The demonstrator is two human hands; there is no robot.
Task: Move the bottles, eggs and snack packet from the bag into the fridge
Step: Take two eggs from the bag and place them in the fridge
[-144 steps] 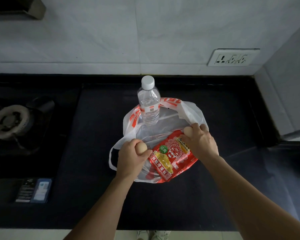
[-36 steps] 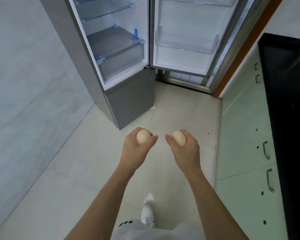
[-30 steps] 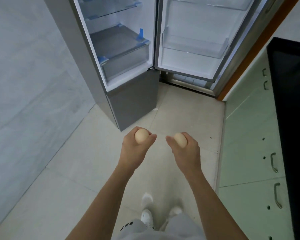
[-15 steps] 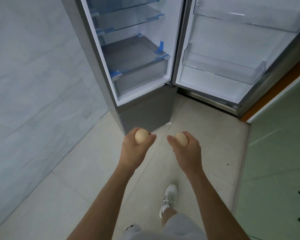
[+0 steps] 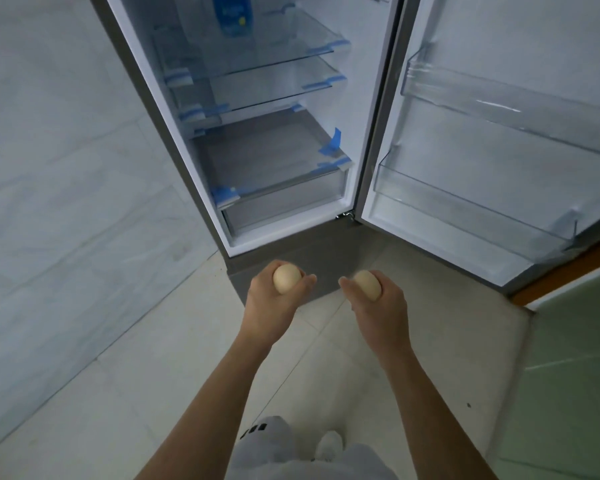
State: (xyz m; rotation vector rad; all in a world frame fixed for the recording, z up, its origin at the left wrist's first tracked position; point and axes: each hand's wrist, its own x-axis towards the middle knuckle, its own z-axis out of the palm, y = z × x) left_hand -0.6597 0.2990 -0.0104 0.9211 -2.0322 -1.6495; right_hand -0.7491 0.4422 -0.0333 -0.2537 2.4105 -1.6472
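I stand in front of the open fridge [image 5: 174, 109]. My left hand [image 5: 274, 299] is shut on a tan egg [image 5: 286, 278], held at waist height just before the fridge's lower grey panel. My right hand [image 5: 378, 303] is shut on a paler egg [image 5: 368, 285], level with the left one and a short gap away. Inside, glass shelves [image 5: 274, 53] run one above another over a clear drawer [image 5: 284, 202]. A blue-labelled bottle [image 5: 232, 15] stands on the upper shelf. The bag and snack packet are out of view.
The fridge door [image 5: 499, 133] swings open to the right with two clear door bins [image 5: 465, 209]. A grey tiled wall [image 5: 66, 168] is on the left, pale green cabinets [image 5: 575, 375] on the right. My shoe [image 5: 329, 448] shows on the light floor tiles.
I have stepped closer to the fridge and the view has tilted up, so more shelves and the blue-labelled bottle now show. Both hands still hold their eggs in the same pose.
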